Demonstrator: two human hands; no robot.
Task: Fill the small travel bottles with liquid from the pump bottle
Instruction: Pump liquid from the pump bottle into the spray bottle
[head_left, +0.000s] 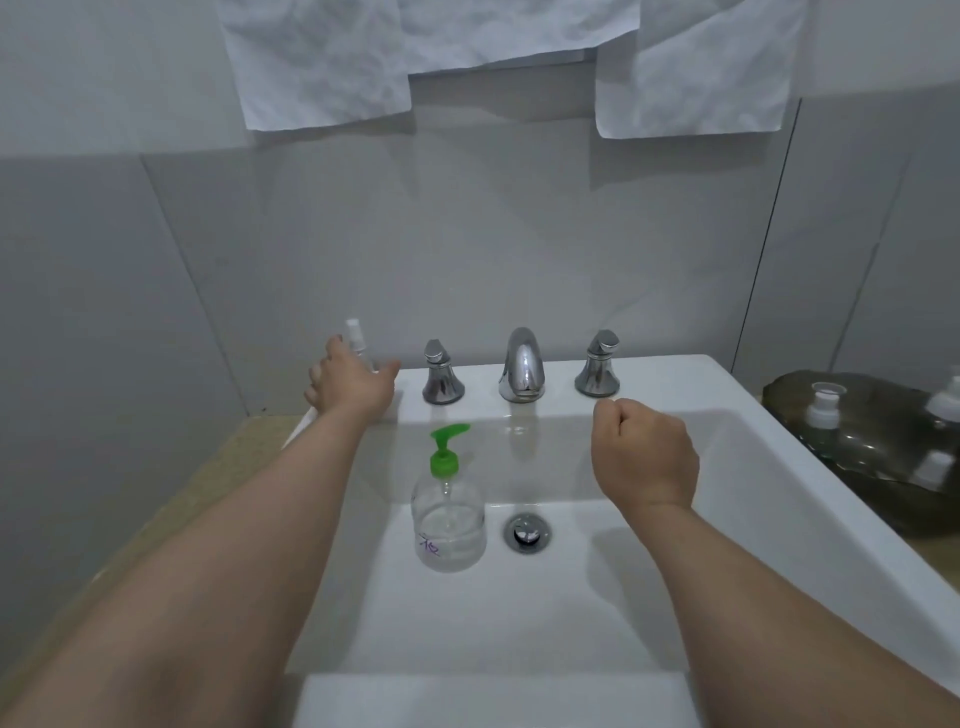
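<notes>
Green-capped pump bottle (449, 525) upright in sink (675, 371). Left hand (353, 382) at tilted spray bottle (356, 340), back-left ledge; grip unclear, cannot tell. Right hand (644, 452) fisted, empty, well apart.

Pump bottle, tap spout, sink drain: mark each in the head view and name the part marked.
pump bottle (449, 530), head view, on its clear body.
tap spout (521, 364), head view, on its chrome front.
sink drain (527, 530), head view, on its metal stopper.
</notes>
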